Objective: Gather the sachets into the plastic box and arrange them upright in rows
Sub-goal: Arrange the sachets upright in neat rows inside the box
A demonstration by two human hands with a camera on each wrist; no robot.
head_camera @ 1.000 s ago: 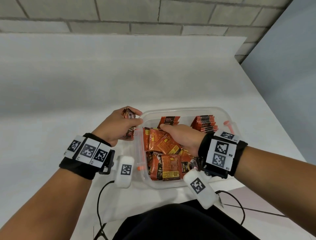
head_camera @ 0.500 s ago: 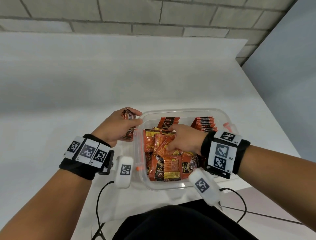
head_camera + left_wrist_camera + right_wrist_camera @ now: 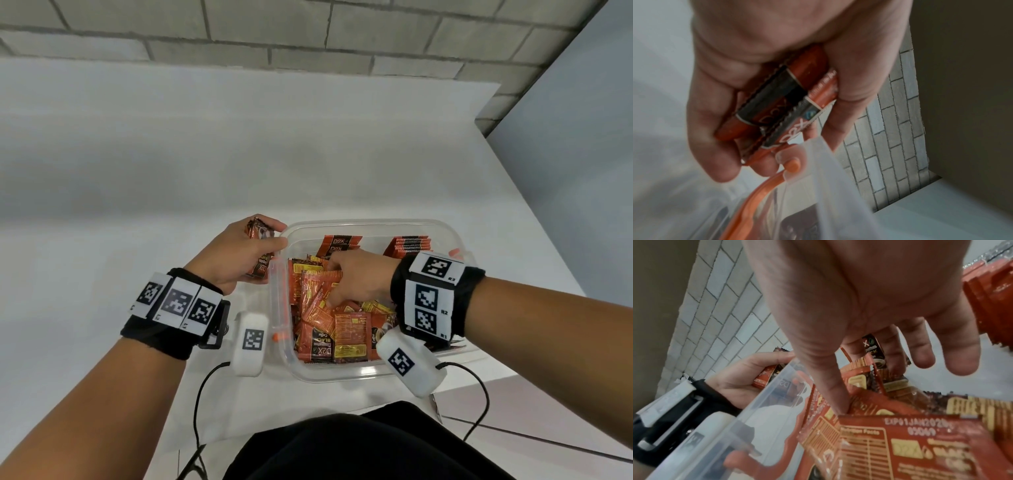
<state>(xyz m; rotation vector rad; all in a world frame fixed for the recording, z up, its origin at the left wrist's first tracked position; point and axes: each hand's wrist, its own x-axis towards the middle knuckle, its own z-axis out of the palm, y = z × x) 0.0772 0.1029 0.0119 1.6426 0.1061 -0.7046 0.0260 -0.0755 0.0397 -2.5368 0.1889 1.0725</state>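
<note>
A clear plastic box [image 3: 376,223] sits on the white table near its front edge. Inside lies a loose pile of orange sachets [image 3: 342,329], and two short upright rows [image 3: 339,244] [image 3: 409,244] stand against the far wall. My left hand [image 3: 270,236] is just outside the box's left wall [image 3: 828,178] and grips a small stack of sachets [image 3: 781,100]. My right hand [image 3: 329,284] reaches into the pile. Its thumb [image 3: 830,386] is on the near side and its forefingers on the far side of a few tilted sachets [image 3: 861,374].
An orange clip latch [image 3: 281,308] runs along the box's left side. White table [image 3: 171,205] stretches left and back to a brick wall [image 3: 308,34]. The table's right edge [image 3: 534,212] is close to the box. Sensor cables [image 3: 200,394] hang over the front edge.
My right hand has slid left across the pile and turned its fingers down into the sachets. The left hand has held still with its stack.
</note>
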